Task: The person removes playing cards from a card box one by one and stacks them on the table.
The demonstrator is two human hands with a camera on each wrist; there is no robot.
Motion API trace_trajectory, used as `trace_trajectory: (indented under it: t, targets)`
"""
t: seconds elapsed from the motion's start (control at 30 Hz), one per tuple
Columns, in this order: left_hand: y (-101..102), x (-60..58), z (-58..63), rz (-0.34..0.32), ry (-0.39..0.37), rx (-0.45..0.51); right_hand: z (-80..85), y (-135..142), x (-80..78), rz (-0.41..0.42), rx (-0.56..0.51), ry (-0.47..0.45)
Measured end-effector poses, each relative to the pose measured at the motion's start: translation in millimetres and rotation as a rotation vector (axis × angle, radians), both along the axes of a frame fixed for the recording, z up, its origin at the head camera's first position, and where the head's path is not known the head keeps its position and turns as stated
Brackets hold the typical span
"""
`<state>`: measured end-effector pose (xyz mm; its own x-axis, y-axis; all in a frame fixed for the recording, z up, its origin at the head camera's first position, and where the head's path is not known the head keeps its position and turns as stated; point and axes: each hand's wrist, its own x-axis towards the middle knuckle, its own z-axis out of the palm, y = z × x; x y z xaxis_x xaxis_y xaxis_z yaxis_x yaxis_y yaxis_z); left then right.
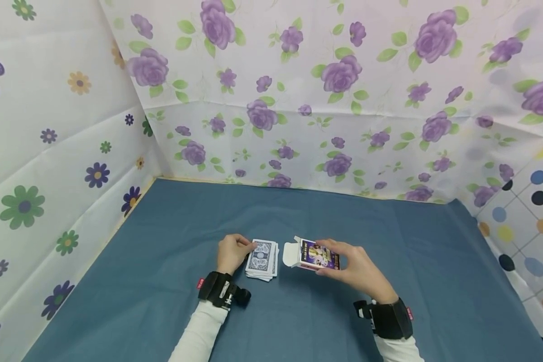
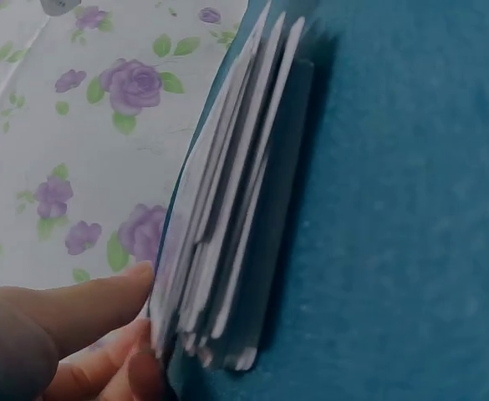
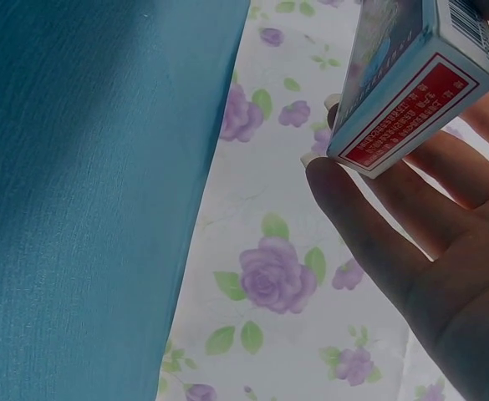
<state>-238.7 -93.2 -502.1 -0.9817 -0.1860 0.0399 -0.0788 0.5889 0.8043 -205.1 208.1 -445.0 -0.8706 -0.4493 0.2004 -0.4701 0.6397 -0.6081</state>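
Note:
A loose stack of playing cards (image 1: pixel 261 259) lies back side up on the blue cloth, its edges uneven. At the stack's left edge my left hand (image 1: pixel 232 252) pinches the cards with its fingertips. In the left wrist view the cards (image 2: pixel 227 200) show edge-on, slightly spread, beside the fingers (image 2: pixel 94 313). To the right, my right hand (image 1: pixel 355 266) holds a small card box (image 1: pixel 319 255) between thumb and fingers, its white end flap standing out toward the stack. The right wrist view shows the box's red printed side (image 3: pixel 407 113) and barcode end; its inside is hidden.
A blue cloth (image 1: pixel 199 216) covers the table. Flowered sheets (image 1: pixel 262 151) hang behind it and on the left, and a dotted sheet (image 1: pixel 525 226) borders the right side. Black camera straps (image 1: pixel 214 289) sit on both wrists.

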Motion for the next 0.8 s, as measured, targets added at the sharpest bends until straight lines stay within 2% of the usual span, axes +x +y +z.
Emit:
trace_trajectory:
  t: [0.07,0.1,0.17,0.23,0.3,0.33,0.4,0.5,0.63,0.8]
  targets:
    - [1,0.7,0.7,-0.011,0.052,-0.022,0.3,0,0.4,-0.001,-0.001,-0.004]
    - [1,-2.1,-4.3,-0.030,0.099,-0.036,0.2,0,0.5,-0.002,0.000,-0.004]
    - [3,-1.8,-2.3,-0.085,0.203,-0.039,0.2,0,0.5,-0.005,0.000,-0.004]
    - [8,-1.7,1.6,-0.175,0.293,-0.021,0.6,0,0.6,-0.006,0.000,-0.004]
    - [15,0.3,8.6,-0.301,0.331,0.014,1.0,0,0.4,-0.007,-0.002,0.000]
    - [21,6.1,19.9,-0.356,0.326,0.042,1.3,0,0.5,-0.005,-0.004,0.000]
    - [31,13.0,31.9,-0.460,0.295,0.077,2.1,-1,1.0,0.002,-0.009,0.002]
    - [46,25.2,47.8,-0.546,0.218,0.090,3.2,-2,2.3,0.015,-0.019,0.001]
    - [59,32.7,54.4,-0.539,0.132,0.047,6.1,-4,4.1,0.026,-0.019,0.006]
    - [63,35.2,54.0,-0.550,0.105,0.030,9.5,-5,5.6,0.025,-0.007,0.017]
